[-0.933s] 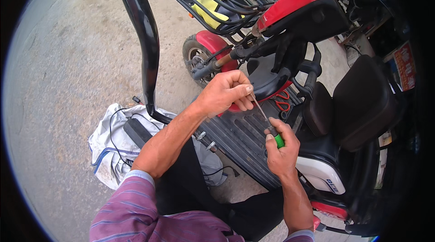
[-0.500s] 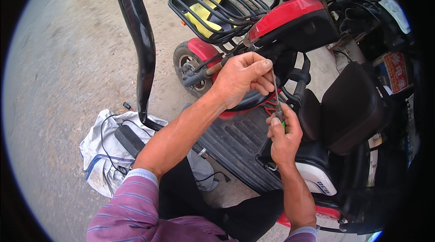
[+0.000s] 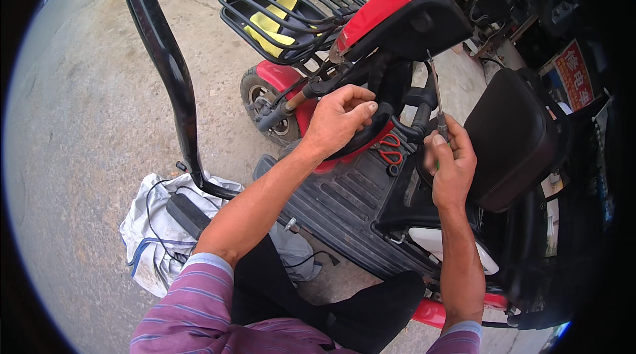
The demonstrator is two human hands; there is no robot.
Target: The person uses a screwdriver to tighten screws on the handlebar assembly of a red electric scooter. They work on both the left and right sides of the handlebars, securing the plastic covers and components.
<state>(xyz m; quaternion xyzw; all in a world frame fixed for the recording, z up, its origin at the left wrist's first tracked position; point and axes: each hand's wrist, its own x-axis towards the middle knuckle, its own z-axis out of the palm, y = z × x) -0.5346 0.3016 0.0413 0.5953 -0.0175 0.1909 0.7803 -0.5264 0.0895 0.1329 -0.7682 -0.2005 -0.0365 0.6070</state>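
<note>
My right hand (image 3: 453, 167) is closed around the handle of a screwdriver (image 3: 437, 92), its thin shaft pointing up and away from me. A bit of green shows at its handle, and its tip stands in front of the dark underside of the red front panel (image 3: 387, 9). My left hand (image 3: 341, 118) is apart from the tool, over the scooter's front end. Its fingers are curled, thumb against the forefinger; whether a small thing is between them is hidden. Red-handled scissors (image 3: 391, 148) lie on the ribbed black footboard (image 3: 331, 215), between my hands.
A black wire basket (image 3: 291, 9) with yellow cloth is at the front. A bent black post (image 3: 165, 62) rises on the left. White sheeting (image 3: 149, 221) with a black box and cable lies on the concrete. A black seat (image 3: 513, 138) stands at right.
My hands have come apart: the left has left the screwdriver's shaft and drawn slightly left and down. My right hand has moved right and up with the screwdriver. The view has shifted.
</note>
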